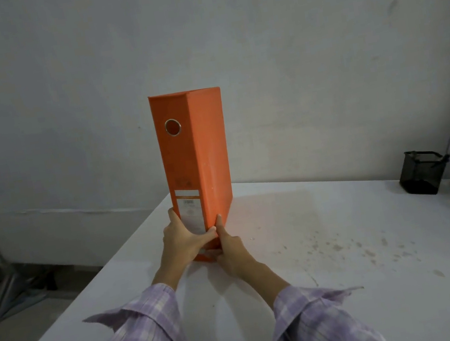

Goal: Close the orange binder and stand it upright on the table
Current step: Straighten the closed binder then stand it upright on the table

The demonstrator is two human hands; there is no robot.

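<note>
Your left hand (pixel 183 240) and right hand (pixel 230 250) clasp the closed binder (pixel 195 157) low at its spine, fingers wrapped around it, steadying it upright on the table (pixel 349 254).

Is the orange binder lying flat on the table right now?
No, the orange binder stands upright on the table, closed, with the left hand and right hand gripping its lower end.
</note>
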